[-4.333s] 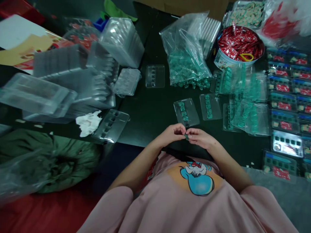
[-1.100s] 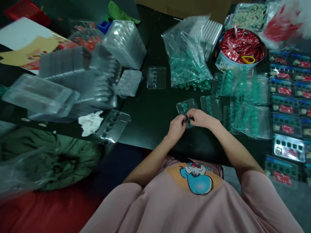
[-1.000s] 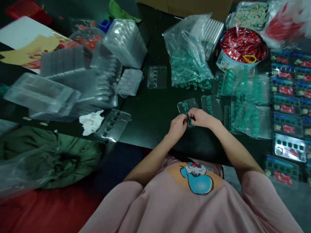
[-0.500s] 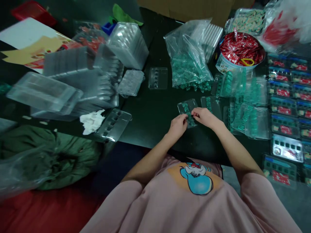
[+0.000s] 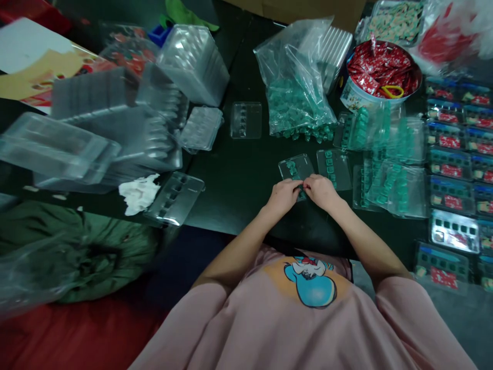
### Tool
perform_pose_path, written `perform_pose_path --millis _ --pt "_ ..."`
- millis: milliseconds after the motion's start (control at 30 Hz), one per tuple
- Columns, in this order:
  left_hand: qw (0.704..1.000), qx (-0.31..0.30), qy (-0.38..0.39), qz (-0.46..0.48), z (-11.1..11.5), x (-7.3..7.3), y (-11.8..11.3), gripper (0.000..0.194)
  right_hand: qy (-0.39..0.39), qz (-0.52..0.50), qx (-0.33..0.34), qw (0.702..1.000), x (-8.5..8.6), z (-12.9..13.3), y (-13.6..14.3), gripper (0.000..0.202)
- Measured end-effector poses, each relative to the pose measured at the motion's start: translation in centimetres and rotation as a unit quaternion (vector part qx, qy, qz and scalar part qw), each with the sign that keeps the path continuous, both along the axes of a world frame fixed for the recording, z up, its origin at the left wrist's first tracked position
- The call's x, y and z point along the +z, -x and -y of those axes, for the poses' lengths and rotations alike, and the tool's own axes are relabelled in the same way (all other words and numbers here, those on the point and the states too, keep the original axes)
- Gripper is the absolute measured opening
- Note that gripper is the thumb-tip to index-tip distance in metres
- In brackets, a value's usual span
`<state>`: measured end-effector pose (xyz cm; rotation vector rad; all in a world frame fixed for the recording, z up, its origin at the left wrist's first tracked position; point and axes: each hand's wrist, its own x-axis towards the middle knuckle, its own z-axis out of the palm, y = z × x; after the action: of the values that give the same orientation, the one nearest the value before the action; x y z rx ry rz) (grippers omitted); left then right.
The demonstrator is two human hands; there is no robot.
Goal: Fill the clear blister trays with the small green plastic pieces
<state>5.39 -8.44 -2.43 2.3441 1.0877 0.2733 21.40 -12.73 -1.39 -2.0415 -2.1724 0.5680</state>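
On the dark table right in front of me lies a clear plastic blister tray (image 5: 304, 163) with small green translucent pieces (image 5: 292, 168) in its row of pockets. Over the tray's near end my left hand (image 5: 285, 196) is closed in a pinch. My right hand (image 5: 320, 191) is also pinched, and its fingertips meet those of the left. Whatever sits between the fingers is too small and covered to make out. Just right of this tray is another clear tray (image 5: 341, 172) with green pieces in a row. Beyond them stands a clear bag (image 5: 292, 97) spilling green pieces.
To the right are stacked filled trays (image 5: 400, 187), a round tin (image 5: 356, 96) of red packets with yellow-handled scissors (image 5: 392, 91), and rows of packed sets (image 5: 450, 168). Stacks of clear trays (image 5: 127, 128), a crumpled white tissue (image 5: 139, 194) and a single clear tray (image 5: 252, 121) lie leftward.
My hands have drawn together, the right moving left until the fingertips meet over the tray's near end. The whole view has shifted slightly.
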Motion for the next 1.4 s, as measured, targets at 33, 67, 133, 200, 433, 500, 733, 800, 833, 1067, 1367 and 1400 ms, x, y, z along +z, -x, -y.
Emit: perform_pose_path --millis 33,67,133,200,433,500,733,800,833,1067,1367,1400 --pt "1.0 0.0 0.003 -0.001 -0.1 0.1 -0.1 0.027 0.0 0.013 0.004 1.0 0.0 0.1 0.1 0.019" --pt "1.0 0.0 0.005 -0.002 -0.1 0.1 -0.2 0.025 0.0 0.025 0.009 1.0 0.0 0.1 0.2 0.021" --pt "1.0 0.001 0.005 -0.007 -0.2 0.3 -0.5 0.023 -0.002 0.048 0.016 0.999 0.0 0.3 0.2 0.023" --pt "1.0 0.001 0.004 -0.016 -0.2 0.4 -0.7 0.024 -0.008 0.068 0.017 0.998 -0.1 0.5 0.3 0.023" --pt "0.998 -0.01 0.013 -0.062 -0.3 1.1 -1.1 0.026 -0.066 0.09 -0.004 0.994 -0.6 0.7 0.4 0.021" --pt "0.998 -0.01 0.016 -0.068 -0.2 1.1 -1.1 0.026 -0.095 0.082 -0.051 0.991 -0.3 0.3 -0.7 0.02" --pt "0.999 -0.018 0.028 0.012 -0.3 0.4 0.1 0.037 -0.258 -0.101 -0.173 0.945 2.5 1.6 -4.5 0.011" --pt "0.997 -0.008 0.035 0.062 -0.2 0.3 0.9 0.044 -0.249 -0.145 -0.182 0.94 2.3 2.9 -4.1 0.013" --pt "0.996 0.009 0.028 0.086 -0.1 0.2 1.4 0.043 -0.237 -0.156 -0.182 0.941 2.0 3.4 -3.8 0.016" --pt "0.984 0.149 -0.015 0.094 0.0 -1.2 3.5 0.04 -0.109 -0.065 -0.155 0.98 0.0 2.6 -1.5 0.026" --pt "0.99 0.123 -0.059 -0.033 -0.6 -0.4 1.7 0.055 -0.039 0.06 -0.178 0.981 0.7 -2.2 1.3 0.03" --pt "0.99 0.129 -0.057 -0.021 -0.7 -0.5 1.8 0.054 -0.04 0.057 -0.181 0.981 0.6 -2.2 1.3 0.03"
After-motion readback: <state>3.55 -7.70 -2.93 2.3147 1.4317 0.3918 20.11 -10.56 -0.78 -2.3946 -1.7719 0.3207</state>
